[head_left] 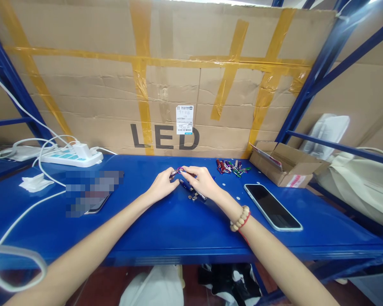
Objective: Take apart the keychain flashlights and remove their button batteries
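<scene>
My left hand (pixel 162 185) and my right hand (pixel 200 180) meet over the middle of the blue table. Fingers of both are pinched on a small metal keychain piece with a purple clip (pixel 180 169); the fingertips cover part of it. Beneath my right hand lies a dark blue tube-shaped piece (pixel 186 185), partly hidden by the fingers. Just in front of it sit several small silver button cells (pixel 194 197). To the right, a pile of small keychain pieces with coloured clips (pixel 231 167), red, green and purple among them, rests near the cardboard.
A phone (pixel 274 208) lies right of my forearm, before an open cardboard box (pixel 284 163). On the left are a blurred-out flat object (pixel 97 191), a crumpled tissue (pixel 36 182), a white power strip (pixel 72 157) and loose cables. Tall cardboard (pixel 166 93) stands behind the blue table (pixel 147 233).
</scene>
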Demonstrator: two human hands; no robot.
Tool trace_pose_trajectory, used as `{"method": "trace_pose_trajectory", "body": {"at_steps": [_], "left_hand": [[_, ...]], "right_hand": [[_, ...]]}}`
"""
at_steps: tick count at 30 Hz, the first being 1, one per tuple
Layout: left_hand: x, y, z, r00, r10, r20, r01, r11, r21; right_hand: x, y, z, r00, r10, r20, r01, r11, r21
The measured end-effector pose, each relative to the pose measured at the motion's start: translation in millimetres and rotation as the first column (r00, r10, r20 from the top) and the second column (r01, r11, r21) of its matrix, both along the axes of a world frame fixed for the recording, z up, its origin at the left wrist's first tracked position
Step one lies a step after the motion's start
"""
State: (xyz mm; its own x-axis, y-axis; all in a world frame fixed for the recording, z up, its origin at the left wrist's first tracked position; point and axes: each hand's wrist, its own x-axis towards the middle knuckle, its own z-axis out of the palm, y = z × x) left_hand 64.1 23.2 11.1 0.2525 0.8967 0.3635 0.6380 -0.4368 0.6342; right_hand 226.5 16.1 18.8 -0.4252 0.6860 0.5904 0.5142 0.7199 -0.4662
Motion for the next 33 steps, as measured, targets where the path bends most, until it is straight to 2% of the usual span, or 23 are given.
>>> {"method": "trace_pose_trajectory", "body": {"at_steps": [5, 8, 13, 18, 22, 26, 33], "left_hand": [[-3.9, 5.2, -1.1, 0.998, 0.066, -0.013, -0.065, 0.997, 0.046], [-6.4, 8.5, -3.9, 0.994, 0.104, -0.014, -0.103, 0.991, 0.091], [-5.0, 10.3, -9.8, 0.996, 0.093, 0.003, -0.093, 0.995, 0.040], [-3.2, 11.8, -12.0, 0.992, 0.095, 0.085, -0.093, 0.995, -0.036], [-4.9, 15.2, -14.2, 0.974, 0.110, 0.198, -0.088, 0.990, -0.114], [-5.1, 15.5, -14.4, 0.948, 0.130, 0.291, -0.080, 0.981, -0.175], [-3.0, 12.8, -11.7, 0.937, 0.157, 0.311, -0.095, 0.974, -0.206]], "right_hand": [[1.6, 0.2, 0.7, 0.996, -0.022, 0.082, 0.020, 1.000, 0.020], [3.1, 1.5, 0.1, 0.997, -0.025, 0.074, 0.024, 1.000, 0.007], [2.7, 1.8, 1.4, 0.987, -0.047, -0.152, 0.032, 0.994, -0.102], [2.1, 1.5, 4.3, 0.939, -0.138, -0.316, 0.083, 0.980, -0.181], [3.5, 3.0, 5.7, 0.899, -0.191, -0.393, 0.133, 0.977, -0.169], [4.6, 3.9, 6.0, 0.867, -0.195, -0.459, 0.130, 0.977, -0.169], [3.9, 1.7, 8.8, 0.833, -0.215, -0.509, 0.111, 0.968, -0.226]]}}
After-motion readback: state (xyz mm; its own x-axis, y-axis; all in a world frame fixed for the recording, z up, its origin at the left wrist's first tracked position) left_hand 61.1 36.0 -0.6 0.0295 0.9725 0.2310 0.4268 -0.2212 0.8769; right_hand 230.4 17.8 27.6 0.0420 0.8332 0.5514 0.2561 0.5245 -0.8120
